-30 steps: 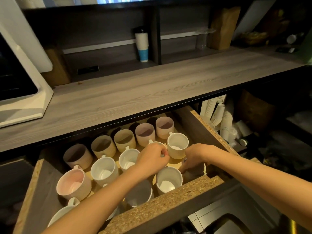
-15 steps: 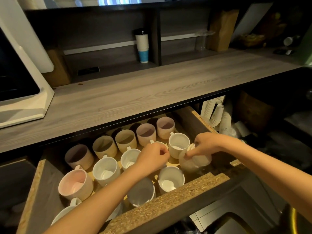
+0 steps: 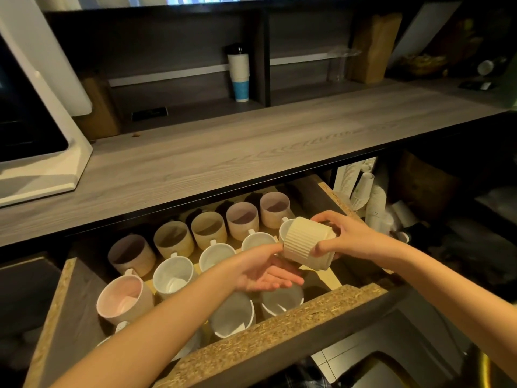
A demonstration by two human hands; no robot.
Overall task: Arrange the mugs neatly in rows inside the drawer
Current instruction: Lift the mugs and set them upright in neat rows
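The open drawer (image 3: 279,329) holds several mugs in rows: beige and pinkish ones at the back (image 3: 208,229), white ones in the middle (image 3: 173,275), a pink-lined mug (image 3: 123,298) at the left. My right hand (image 3: 347,236) grips a ribbed cream mug (image 3: 306,242), tipped on its side above the drawer's right part. My left hand (image 3: 263,271) is held palm up, fingers straight, just under and left of that mug, its fingertip touching the rim. Two white mugs (image 3: 281,301) stand near the drawer front, partly hidden by my left arm.
A grey wooden counter (image 3: 223,152) overhangs the drawer's back. A white appliance (image 3: 36,135) sits at its left, a stack of paper cups (image 3: 239,74) on the shelf behind. More paper cup stacks (image 3: 369,197) stand right of the drawer.
My right hand lifted the ribbed mug out of the drawer's right front corner and tipped it sideways. My left hand let go of a white mug and turned palm up beneath it.
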